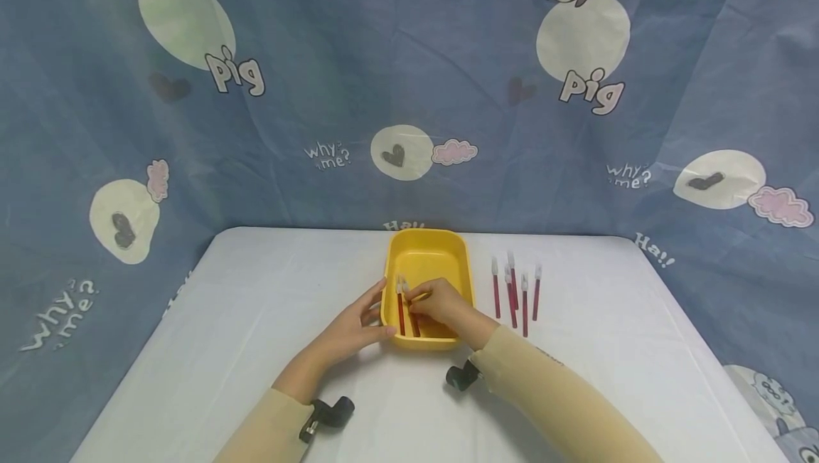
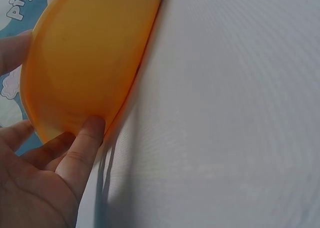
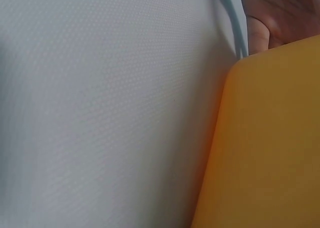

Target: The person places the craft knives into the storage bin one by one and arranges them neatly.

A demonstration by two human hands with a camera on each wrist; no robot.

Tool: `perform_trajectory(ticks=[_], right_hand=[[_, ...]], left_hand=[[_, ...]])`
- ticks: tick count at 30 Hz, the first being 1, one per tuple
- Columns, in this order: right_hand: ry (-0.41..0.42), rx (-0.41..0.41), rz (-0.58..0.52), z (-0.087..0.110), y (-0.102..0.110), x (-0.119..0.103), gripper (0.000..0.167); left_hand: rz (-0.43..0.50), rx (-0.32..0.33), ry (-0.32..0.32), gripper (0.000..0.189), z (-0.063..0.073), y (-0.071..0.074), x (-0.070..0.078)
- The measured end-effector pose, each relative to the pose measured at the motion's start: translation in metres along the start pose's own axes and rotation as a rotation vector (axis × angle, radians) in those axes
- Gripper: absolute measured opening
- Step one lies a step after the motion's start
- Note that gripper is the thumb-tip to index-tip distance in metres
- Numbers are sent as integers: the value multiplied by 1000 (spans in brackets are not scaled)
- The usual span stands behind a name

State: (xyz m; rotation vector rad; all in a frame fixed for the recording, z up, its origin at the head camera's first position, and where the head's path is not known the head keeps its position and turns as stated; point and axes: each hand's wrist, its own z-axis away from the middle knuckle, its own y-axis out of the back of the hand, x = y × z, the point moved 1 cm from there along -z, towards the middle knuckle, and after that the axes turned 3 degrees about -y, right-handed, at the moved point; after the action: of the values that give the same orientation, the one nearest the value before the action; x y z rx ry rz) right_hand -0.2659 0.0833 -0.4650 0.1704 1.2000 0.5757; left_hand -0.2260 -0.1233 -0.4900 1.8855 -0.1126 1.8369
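My left hand (image 1: 352, 324) holds the left side of a shallow yellow tray (image 1: 427, 239). In the left wrist view, its fingertips (image 2: 92, 125) press on the tray's outer wall and the thumb lies at the rim. My right hand (image 1: 441, 301) reaches inside the tray, pinching a slim red pen-like stick (image 1: 414, 324) with a clear cap. Beside that one, a second red stick (image 1: 401, 312) lies along the tray's left side. The right wrist view shows the tray wall (image 3: 270, 148) with part of my left hand (image 3: 282, 18) behind it; the right hand's fingers are outside that view.
Several more red sticks (image 1: 512, 292) with clear caps lie in a loose group on the white table (image 1: 275, 271), right of the tray. A patterned blue cloth (image 1: 333, 79) hangs behind the table's back edge. Both forearms wear small black wrist cameras.
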Motion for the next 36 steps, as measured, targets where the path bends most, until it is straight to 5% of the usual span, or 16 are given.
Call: perform_trajectory(ticks=[20, 36], right_hand=[[107, 75, -36, 0, 6, 0, 23], [154, 112, -91, 37, 55, -15, 23]], left_hand=[[-3, 24, 22, 94, 0, -1, -1], [-30, 54, 72, 96, -1, -2, 1]])
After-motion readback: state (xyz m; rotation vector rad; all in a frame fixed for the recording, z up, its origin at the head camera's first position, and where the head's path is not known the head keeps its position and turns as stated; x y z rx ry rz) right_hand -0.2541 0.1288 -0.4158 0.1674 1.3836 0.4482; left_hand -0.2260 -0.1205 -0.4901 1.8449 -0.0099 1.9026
